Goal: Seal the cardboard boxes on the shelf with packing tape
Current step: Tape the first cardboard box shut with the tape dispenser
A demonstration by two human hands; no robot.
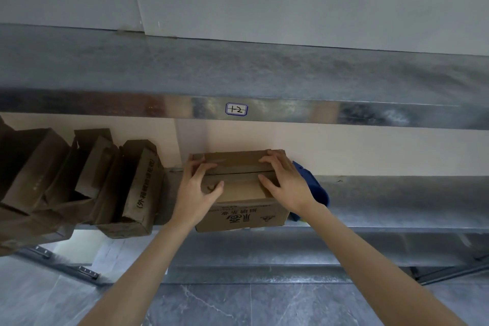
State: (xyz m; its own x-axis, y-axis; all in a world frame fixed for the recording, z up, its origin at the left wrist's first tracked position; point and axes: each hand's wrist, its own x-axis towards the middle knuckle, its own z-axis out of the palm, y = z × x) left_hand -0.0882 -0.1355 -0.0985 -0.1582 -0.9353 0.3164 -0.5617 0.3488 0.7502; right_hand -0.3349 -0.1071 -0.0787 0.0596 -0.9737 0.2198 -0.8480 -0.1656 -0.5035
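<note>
A small brown cardboard box (239,188) with printed characters on its front stands at the front edge of the metal shelf (397,198). Its top flaps are folded down and meet at a dark seam across the middle. My left hand (197,188) lies on the left side of the top, fingers spread over both flaps, thumb reaching toward the centre. My right hand (284,182) presses flat on the right side of the top. A blue object (316,190), partly hidden behind my right hand and the box, sits just right of the box; what it is I cannot tell.
Several brown cardboard boxes (137,188) with raised flaps stand in a row on the shelf to the left. An upper metal shelf (317,82) carries a label (236,109) reading "1-2". Grey tiled floor (238,307) lies below.
</note>
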